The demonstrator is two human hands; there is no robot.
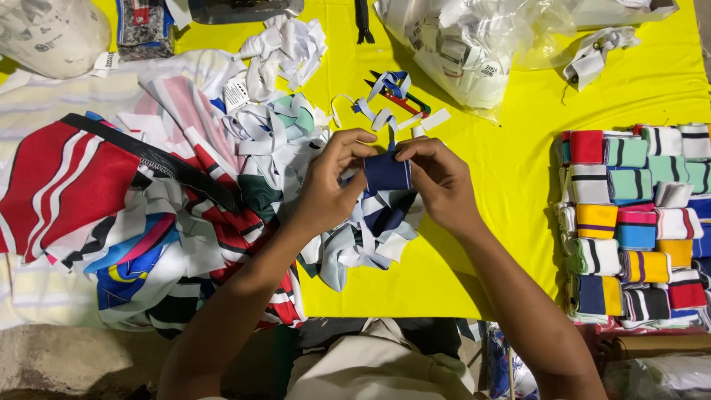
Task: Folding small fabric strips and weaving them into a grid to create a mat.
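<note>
Both my hands meet over the middle of the yellow table [511,170]. My left hand [329,181] and my right hand [437,181] pinch a small folded navy-blue fabric band [387,173] between thumbs and fingers, one on each side. A thin blue strip rises from its top. Just below the hands lies a loose heap of white and navy fabric bands [374,230].
Folded striped bands are stacked in rows [637,222] at the right. A pile of red, white and blue striped cloth [141,200] covers the left. Scissors [400,96] and white strips lie beyond the hands. Clear plastic bags of labels [466,44] sit at the back.
</note>
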